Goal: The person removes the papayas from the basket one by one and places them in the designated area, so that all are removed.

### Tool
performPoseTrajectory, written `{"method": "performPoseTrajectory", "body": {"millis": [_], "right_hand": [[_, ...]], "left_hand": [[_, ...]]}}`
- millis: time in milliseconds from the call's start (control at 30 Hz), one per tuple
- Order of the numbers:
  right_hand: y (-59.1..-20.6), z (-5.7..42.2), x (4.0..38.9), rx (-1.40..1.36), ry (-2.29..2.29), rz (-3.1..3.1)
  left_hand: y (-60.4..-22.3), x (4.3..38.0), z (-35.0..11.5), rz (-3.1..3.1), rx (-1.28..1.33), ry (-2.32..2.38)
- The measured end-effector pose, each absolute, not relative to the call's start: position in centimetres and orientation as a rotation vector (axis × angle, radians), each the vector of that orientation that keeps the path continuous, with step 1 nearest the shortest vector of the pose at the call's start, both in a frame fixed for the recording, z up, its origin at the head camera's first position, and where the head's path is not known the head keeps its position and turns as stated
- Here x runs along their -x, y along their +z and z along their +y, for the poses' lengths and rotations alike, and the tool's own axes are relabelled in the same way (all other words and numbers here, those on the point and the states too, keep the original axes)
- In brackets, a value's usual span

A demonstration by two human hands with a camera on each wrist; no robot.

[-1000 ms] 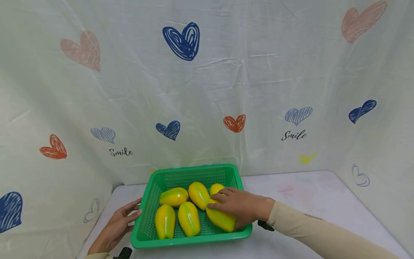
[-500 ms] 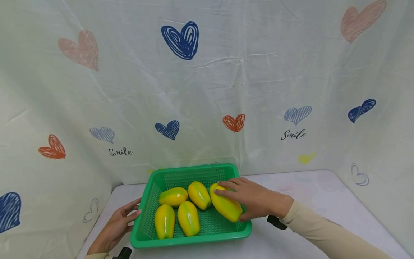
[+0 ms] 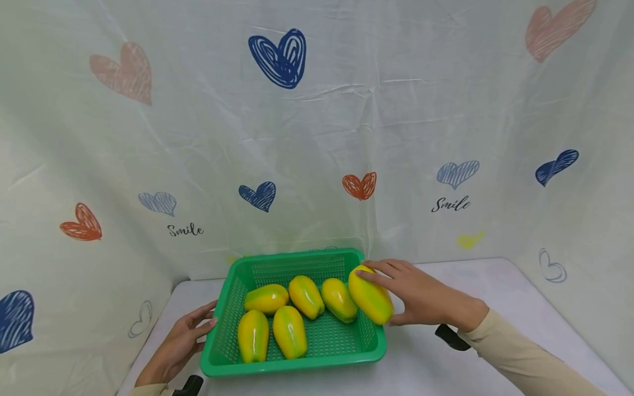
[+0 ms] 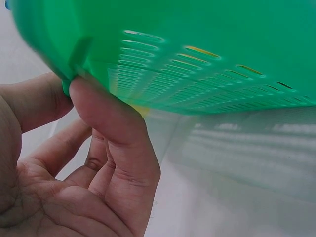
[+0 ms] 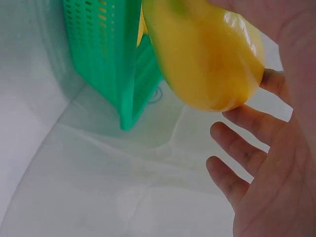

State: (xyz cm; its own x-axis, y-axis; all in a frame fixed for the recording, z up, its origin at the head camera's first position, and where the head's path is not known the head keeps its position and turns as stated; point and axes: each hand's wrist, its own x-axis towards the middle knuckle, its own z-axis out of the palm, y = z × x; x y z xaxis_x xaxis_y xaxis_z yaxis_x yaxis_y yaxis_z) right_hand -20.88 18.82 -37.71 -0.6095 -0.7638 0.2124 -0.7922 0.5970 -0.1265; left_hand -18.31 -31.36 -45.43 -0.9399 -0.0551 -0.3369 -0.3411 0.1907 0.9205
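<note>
Item one: right hand point(image 3: 421, 294), thumb and fingers closed round a glossy yellow-green papaya point(image 3: 370, 297); in the right wrist view I note the two lower fingers spread, off the skin.

Location of that papaya: at the right rim of the green plastic basket point(image 3: 292, 367), overlapping it from the head view; whether they touch, I cannot tell.

Item two: left hand point(image 3: 180, 338), thumb and a finger pinching the basket's left rim.

Item three: five loose papayas point(image 3: 290, 331), lying inside the basket, one just beside the held one.

Item four: white tabletop point(image 3: 426, 357), under the basket; patterned curtain point(image 3: 317, 137) behind.

Hazards, in my judgement: the smooth skin and a partial grip could let the fruit twist out and drop; carried too low, it could knock the rim and drag the basket, should the left pinch be light; a jolt might set the five rolling.
</note>
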Motion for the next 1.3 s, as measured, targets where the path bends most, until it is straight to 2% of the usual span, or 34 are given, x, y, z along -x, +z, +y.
{"method": "performPoseTrajectory", "body": {"millis": [867, 1300], "right_hand": [[-42.4, 26.4, 19.9, -0.912, 0.414, -2.812], [-45.2, 28.3, 20.6, -0.850, 0.353, -2.827]], "left_hand": [[-45.5, 18.2, -31.3, 2.234, 0.388, 1.838], [-45.8, 17.9, -31.5, 2.225, 0.362, 1.860]]}}
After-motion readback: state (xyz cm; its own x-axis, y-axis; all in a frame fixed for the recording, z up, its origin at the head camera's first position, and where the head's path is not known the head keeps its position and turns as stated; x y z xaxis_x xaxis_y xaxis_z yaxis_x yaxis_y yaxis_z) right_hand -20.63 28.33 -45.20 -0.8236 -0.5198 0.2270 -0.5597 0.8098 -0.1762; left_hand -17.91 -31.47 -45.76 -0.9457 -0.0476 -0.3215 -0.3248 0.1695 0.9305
